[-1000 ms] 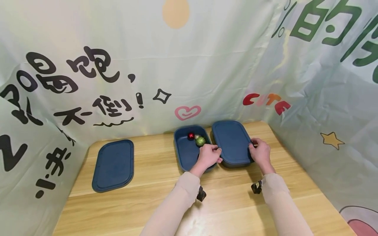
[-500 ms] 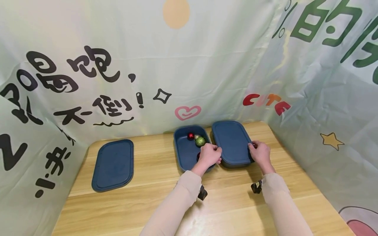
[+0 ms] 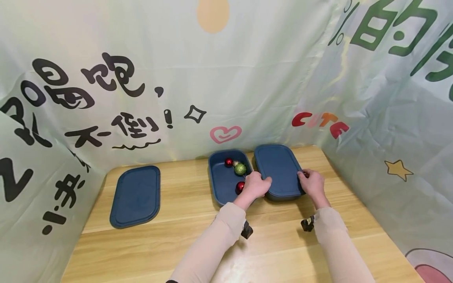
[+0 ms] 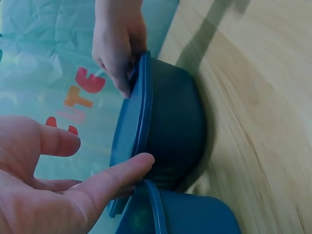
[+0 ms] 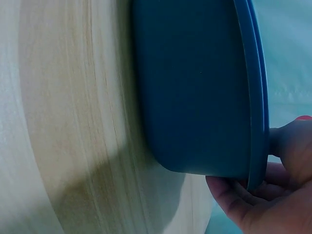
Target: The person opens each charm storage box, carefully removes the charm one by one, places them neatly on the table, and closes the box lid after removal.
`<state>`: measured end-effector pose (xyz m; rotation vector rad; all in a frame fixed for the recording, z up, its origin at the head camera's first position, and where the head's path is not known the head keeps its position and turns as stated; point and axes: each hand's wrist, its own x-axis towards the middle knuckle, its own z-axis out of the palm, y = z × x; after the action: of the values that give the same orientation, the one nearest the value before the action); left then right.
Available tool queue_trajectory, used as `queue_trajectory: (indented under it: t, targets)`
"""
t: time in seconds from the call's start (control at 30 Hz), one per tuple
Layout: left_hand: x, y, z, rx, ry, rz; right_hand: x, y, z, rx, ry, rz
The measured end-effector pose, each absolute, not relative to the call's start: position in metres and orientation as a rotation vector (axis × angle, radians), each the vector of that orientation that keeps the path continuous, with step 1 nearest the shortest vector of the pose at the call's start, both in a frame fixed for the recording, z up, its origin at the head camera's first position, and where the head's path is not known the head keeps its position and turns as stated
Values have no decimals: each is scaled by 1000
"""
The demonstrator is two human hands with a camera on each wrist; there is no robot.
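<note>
A dark blue food box [image 5: 195, 87] stands at the back right with its matching lid [image 3: 277, 169] on top. At the right edge of that lid, my right hand [image 3: 313, 184] pinches the rim, thumb above and fingers beneath. My left hand [image 3: 255, 184] hovers by the lid's left edge, thumb and fingers spread apart and holding nothing. Just left is an uncovered blue box [image 3: 217, 182], its near right part hidden behind that hand. Inside it lie a glittery green ball [image 3: 240, 169], a small shiny red ball [image 3: 229, 162] and another red ball [image 3: 240, 187].
A second blue lid [image 3: 136, 196] lies flat on the left of the wooden table [image 3: 170, 236]. Printed cloth [image 3: 247, 78] walls rise behind and on both sides. The two boxes stand side by side near the back wall.
My left hand has opened from its pinch at the lid's left edge and shifted slightly right, uncovering the nearer red ball. The right hand stays at the lid's right rim.
</note>
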<state>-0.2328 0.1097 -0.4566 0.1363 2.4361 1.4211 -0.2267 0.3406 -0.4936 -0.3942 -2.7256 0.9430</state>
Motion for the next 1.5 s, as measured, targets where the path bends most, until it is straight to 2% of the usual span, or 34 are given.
queue_trajectory:
  t: [0.27, 0.53, 0.7, 0.9, 1.13, 1.5]
  targets:
    - [-222, 119, -455, 140, 2435, 1389, -226, 340, -492, -387, -2729, 938]
    - [-207, 143, -494, 96, 2418, 1571, -225, 339, -492, -387, -2737, 945]
    - [-193, 143, -481, -32, 2339, 1715, -225, 340, -493, -399, -2735, 948]
    - [-202, 138, -489, -38, 2391, 1731, -226, 339, -494, -440, -2713, 992]
    - [-226, 153, -544, -1, 2456, 1702, -227, 337, -495, -442, -2712, 990]
    - [-197, 135, -488, 21, 2338, 1743, -229, 335, -492, -466, -2734, 959]
